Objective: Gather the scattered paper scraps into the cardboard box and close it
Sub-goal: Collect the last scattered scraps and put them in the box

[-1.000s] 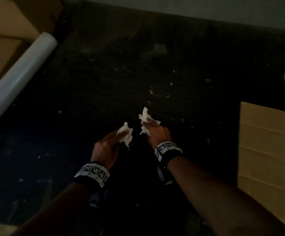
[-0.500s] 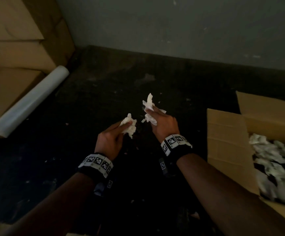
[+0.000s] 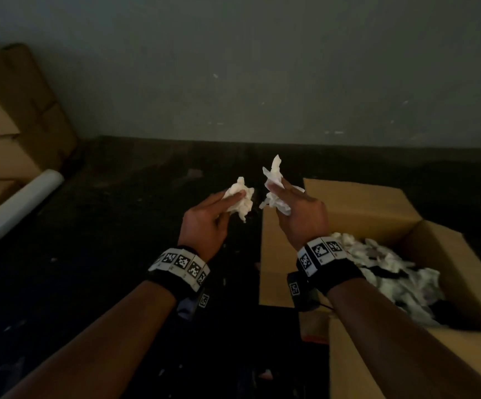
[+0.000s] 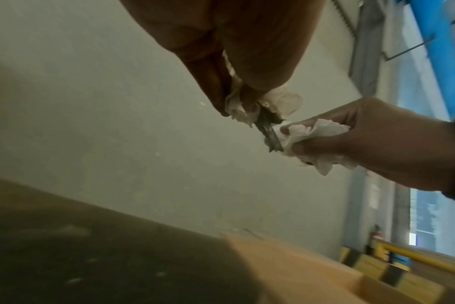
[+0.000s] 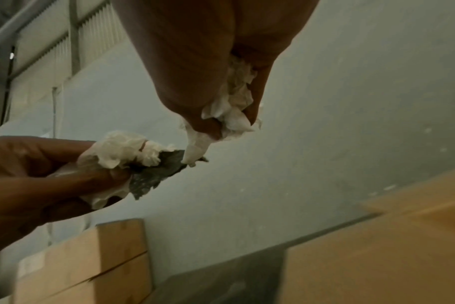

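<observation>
Head view: dim, perhaps dusty floor (image 3: 118, 254); left hand (image 3: 204, 226), right hand (image 3: 302, 220) grip scraps (image 3: 240, 197).

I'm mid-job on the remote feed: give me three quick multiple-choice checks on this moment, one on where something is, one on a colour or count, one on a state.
1. Where does the open cardboard box stand relative to the hands?
A. to the person's right
B. to the person's left
C. behind the white roll

2. How many hands hold paper scraps?
A. none
B. one
C. two

3. What state is the box in?
A. flaps shut
B. open with scraps inside
C. open and bare inside

Answers:
1 A: the box fills the right side of the head view, past the right hand.
2 C: the left hand grips a crumpled wad, and the right hand grips another wad.
3 B: the flaps stand open and a heap of white scraps lies inside.
</observation>
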